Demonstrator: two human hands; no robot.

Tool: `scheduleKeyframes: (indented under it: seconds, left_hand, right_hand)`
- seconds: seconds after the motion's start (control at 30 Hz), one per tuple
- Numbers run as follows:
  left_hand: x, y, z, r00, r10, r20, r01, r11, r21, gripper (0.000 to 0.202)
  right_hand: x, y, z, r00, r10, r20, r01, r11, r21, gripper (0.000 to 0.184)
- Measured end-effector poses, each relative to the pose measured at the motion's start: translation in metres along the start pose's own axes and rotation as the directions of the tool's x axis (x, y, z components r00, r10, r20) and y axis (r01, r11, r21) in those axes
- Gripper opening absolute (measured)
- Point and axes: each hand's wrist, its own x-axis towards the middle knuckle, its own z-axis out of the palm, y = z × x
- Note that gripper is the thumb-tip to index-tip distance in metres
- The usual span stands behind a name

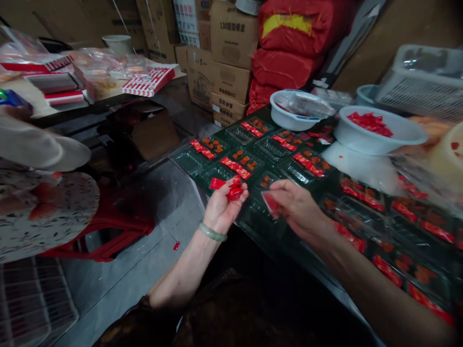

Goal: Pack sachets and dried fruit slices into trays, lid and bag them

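My left hand (226, 205), with a green bangle (212, 232) on its wrist, is closed around several small red packets (234, 189) near the table's front edge. My right hand (294, 205) pinches one red packet (271, 202), slightly blurred, over a clear plastic tray (261, 185) that holds a few orange pieces. Behind my hands, more clear trays (221, 172) stand in rows on the dark green table. Most of these carry pairs of red packets (236, 167) and small orange pieces (246, 158).
A white basin (347, 127) of red packets and another basin (280, 115) stand at the back right, near a white plastic basket (430, 79). Cardboard boxes (231, 43) and red sacks (285, 62) are stacked behind. On the left, another person's sleeve (43, 147) shows above a red stool (119, 226).
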Motion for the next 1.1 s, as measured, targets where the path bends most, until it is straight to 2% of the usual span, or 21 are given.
scheduleKeyframes:
  seconds: [0.07, 0.13, 0.33, 0.47, 0.53, 0.6, 0.67, 0.73, 0.8, 0.83, 0.93, 1.0, 1.07, 1.1]
  left_hand:
    - [-0.001, 0.006, -0.003, 0.997, 0.081, 0.001, -0.081, 0.997, 0.009, 0.015]
    - [-0.003, 0.011, -0.005, 0.99, 0.139, -0.006, -0.139, 0.99, 0.03, 0.014]
    - [-0.004, 0.007, -0.006, 0.984, 0.175, -0.007, -0.175, 0.983, 0.053, 0.014]
    - [-0.001, 0.001, -0.003, 0.986, 0.165, 0.011, -0.166, 0.985, 0.053, 0.015]
    - [0.0, 0.0, -0.001, 0.989, 0.146, 0.028, -0.147, 0.988, 0.046, 0.014]
    - [0.001, -0.003, 0.001, 0.994, 0.107, 0.032, -0.108, 0.994, 0.025, 0.014]
    - [0.001, -0.007, 0.003, 0.998, 0.063, 0.023, -0.063, 0.998, -0.002, 0.015]
    - [0.0, -0.012, 0.005, 1.0, 0.01, 0.016, -0.01, 1.0, -0.006, 0.017]
    - [-0.003, -0.017, 0.008, 0.999, -0.047, 0.017, 0.046, 0.999, 0.028, 0.017]
    - [-0.005, -0.019, 0.009, 0.998, -0.062, 0.016, 0.061, 0.997, 0.049, 0.017]
    - [-0.011, -0.023, 0.01, 0.999, -0.051, 0.008, 0.05, 0.996, 0.078, 0.013]
    - [-0.014, -0.024, 0.01, 1.0, -0.03, -0.008, 0.031, 0.998, 0.055, 0.013]
    - [-0.015, -0.024, 0.01, 0.998, -0.053, -0.026, 0.054, 0.998, 0.034, 0.015]
    - [-0.014, -0.023, 0.01, 0.997, -0.075, -0.023, 0.076, 0.997, 0.03, 0.017]
  right_hand:
    - [0.011, 0.008, -0.013, 0.968, -0.209, -0.139, 0.169, 0.952, -0.257, 0.019]
    - [0.02, 0.018, -0.026, 0.941, -0.289, -0.176, 0.19, 0.881, -0.434, 0.014]
    - [0.024, 0.041, -0.043, 0.918, -0.327, -0.222, 0.097, 0.731, -0.675, 0.007]
    - [0.019, 0.043, -0.048, 0.952, -0.264, -0.158, 0.041, 0.618, -0.785, 0.01]
    - [0.015, 0.039, -0.049, 0.971, -0.219, -0.093, 0.036, 0.523, -0.852, 0.01]
    - [0.009, 0.034, -0.044, 0.96, -0.269, -0.075, 0.039, 0.394, -0.918, 0.007]
    - [-0.001, 0.027, -0.032, 0.897, -0.44, -0.032, 0.115, 0.304, -0.946, 0.011]
    - [-0.012, 0.021, -0.014, 0.788, -0.603, 0.125, 0.319, 0.225, -0.921, 0.018]
    - [-0.019, 0.017, 0.003, 0.673, -0.663, 0.328, 0.517, 0.104, -0.85, 0.018]
    - [-0.021, 0.017, 0.01, 0.625, -0.668, 0.403, 0.566, 0.033, -0.824, 0.018]
    - [-0.016, 0.022, 0.019, 0.518, -0.692, 0.503, 0.571, -0.158, -0.805, 0.019]
    - [-0.011, 0.027, 0.019, 0.448, -0.717, 0.534, 0.563, -0.238, -0.791, 0.019]
    - [-0.009, 0.031, 0.018, 0.405, -0.737, 0.541, 0.59, -0.242, -0.771, 0.019]
    - [-0.01, 0.032, 0.018, 0.405, -0.749, 0.525, 0.615, -0.201, -0.763, 0.019]
